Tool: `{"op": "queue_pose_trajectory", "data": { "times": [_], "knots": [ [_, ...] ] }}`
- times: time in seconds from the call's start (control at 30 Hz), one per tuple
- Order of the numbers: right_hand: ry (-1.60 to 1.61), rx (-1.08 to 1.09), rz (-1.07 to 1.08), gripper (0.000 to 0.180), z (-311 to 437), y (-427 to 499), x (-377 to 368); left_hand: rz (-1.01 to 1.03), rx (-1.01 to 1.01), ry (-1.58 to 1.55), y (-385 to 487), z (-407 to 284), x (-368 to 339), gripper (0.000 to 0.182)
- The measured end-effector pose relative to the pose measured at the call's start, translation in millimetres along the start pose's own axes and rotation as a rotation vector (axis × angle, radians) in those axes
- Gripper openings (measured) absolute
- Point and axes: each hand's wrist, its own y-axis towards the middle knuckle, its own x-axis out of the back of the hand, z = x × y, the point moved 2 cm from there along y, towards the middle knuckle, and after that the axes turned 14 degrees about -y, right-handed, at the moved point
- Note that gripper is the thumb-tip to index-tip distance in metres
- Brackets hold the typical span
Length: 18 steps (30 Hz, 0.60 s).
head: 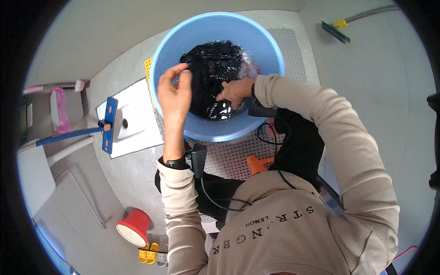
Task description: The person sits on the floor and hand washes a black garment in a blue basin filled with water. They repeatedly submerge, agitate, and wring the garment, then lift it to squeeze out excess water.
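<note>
A large light-blue plastic basin [271, 44] stands before me. Inside, soaked black cloth [209, 65] lies bunched in water, with a patch of suds [246, 67] at its right. My left hand [176, 94] is over the basin's left side, its thumb and fingers curved and apart beside the cloth; no cloth shows between them. Low in the basin, my right hand [237, 91] reaches onto the wet cloth. Its thumb and forefinger show, but the other fingers are partly hidden, so its grip is unclear. Both wrists wear black straps with box-shaped devices.
A white squat toilet pan [137, 118] is set in the floor to the left, with a blue-headed mop [109, 125] over it. A red bucket [135, 223] and yellow clogs [148, 253] lie lower left. Cables [275, 137] hang near my legs. A brush [336, 31] is upper right.
</note>
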Motion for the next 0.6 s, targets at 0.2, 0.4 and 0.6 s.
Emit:
{"op": "queue_pose_trajectory", "data": {
  "times": [0.2,0.4,0.6],
  "knots": [
    [-0.468,0.139,0.054,0.069,-26,47,-32,-0.004,-0.012,0.027,-11,-5,7,0.017],
    [-0.285,0.187,-0.084,0.039,-45,45,-3,0.015,0.016,0.062,-11,-3,20,0.017],
    [0.161,0.154,-0.585,0.042,-29,-77,94,0.118,0.032,0.206,-20,2,21,0.014]
  ]
}}
